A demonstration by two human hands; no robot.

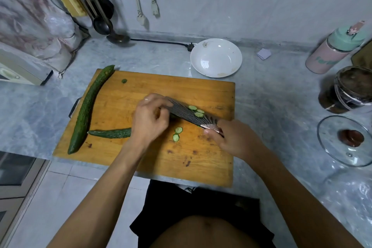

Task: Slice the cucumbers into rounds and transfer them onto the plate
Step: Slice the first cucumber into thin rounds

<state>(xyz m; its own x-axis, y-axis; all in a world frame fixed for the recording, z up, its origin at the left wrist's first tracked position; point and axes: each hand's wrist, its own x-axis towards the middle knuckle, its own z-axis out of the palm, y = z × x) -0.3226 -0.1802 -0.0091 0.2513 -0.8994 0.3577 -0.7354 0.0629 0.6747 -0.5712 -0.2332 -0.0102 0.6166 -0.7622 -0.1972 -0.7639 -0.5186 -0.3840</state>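
Observation:
A wooden cutting board (153, 86) lies on the counter. A whole cucumber (88, 106) runs along its left side. A partly cut cucumber (112, 133) lies across the board's middle, its cut end hidden under my left hand (150, 121), which rests over it with curled fingers. My right hand (229, 139) grips the handle of a knife (187, 112), whose flat blade carries three cucumber rounds (198, 111). Two more rounds (177, 134) lie on the board below the blade. A white plate (216, 57) sits empty behind the board's right corner.
A cut-off cucumber tip (124, 80) lies near the board's far edge. To the right stand a pink-and-green flask (332, 50), a dark jar (350, 88) and a glass lid (348, 140). Ladles (112, 34) hang at the back left beside an appliance (18, 66).

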